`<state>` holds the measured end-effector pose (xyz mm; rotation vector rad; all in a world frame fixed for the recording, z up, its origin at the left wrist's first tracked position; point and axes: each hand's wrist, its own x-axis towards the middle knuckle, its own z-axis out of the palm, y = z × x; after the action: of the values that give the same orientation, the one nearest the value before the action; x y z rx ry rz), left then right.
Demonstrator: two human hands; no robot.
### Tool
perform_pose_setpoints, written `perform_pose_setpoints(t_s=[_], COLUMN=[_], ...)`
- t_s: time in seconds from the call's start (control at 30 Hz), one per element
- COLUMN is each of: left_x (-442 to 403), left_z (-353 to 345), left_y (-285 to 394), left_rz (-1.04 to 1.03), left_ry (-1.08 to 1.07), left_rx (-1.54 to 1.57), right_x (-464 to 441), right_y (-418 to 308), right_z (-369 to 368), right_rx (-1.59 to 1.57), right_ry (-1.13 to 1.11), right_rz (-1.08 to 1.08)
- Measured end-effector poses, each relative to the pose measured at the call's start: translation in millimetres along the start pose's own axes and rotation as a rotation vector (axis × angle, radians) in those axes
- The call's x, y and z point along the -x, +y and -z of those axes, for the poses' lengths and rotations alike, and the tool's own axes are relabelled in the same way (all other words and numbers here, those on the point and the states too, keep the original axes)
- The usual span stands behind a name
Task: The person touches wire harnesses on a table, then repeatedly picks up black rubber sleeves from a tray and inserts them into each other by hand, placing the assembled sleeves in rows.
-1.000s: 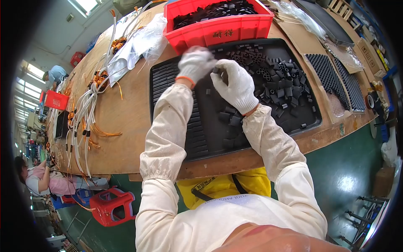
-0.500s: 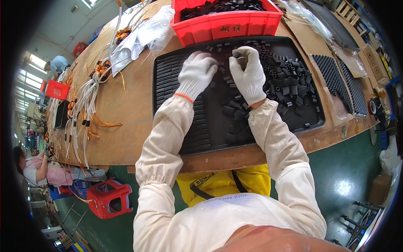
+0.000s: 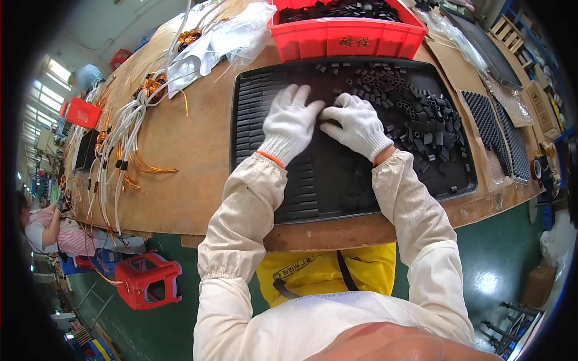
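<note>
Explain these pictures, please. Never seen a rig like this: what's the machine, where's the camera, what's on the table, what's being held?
There is no machine: a person works with their own two hands, in white gloves. All three pictures come from one camera worn on the head, looking forward and down.

On the wooden table sits a black tray. Small black pieces lie in neat rows on its left; loose black tubes are heaped on its right. Behind it stands a red bin of black pieces. White cables lie further left.

The left hand and right hand meet over the tray; whether either holds anything is too unclear to tell.
</note>
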<state>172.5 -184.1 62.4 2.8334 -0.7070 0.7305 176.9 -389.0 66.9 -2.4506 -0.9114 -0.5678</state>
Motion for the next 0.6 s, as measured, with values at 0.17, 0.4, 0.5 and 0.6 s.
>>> perform_pose_setpoints(t_s=[0.17, 0.4, 0.5, 0.6], left_x=[5.6, 5.6, 3.4, 6.2], left_z=[-13.6, -10.7, -5.3, -8.8], left_y=[-3.1, 3.6, 8.0, 6.8], left_rz=[-0.158, -0.195, -0.187, -0.217], left_ry=[0.066, 0.013, 0.003, 0.105], left_rx=[0.064, 0.081, 0.018, 0.012], right_x=[-0.9, 1.5, 1.7, 0.9], right_y=[1.6, 0.2, 5.4, 2.4], right_z=[-4.4, -12.9, -15.8, -13.5], right_rx=[0.049, 0.147, 0.179, 0.172], right_ry=[-0.028, 0.070, 0.069, 0.059], right_rz=[-0.061, -0.099, -0.151, -0.141])
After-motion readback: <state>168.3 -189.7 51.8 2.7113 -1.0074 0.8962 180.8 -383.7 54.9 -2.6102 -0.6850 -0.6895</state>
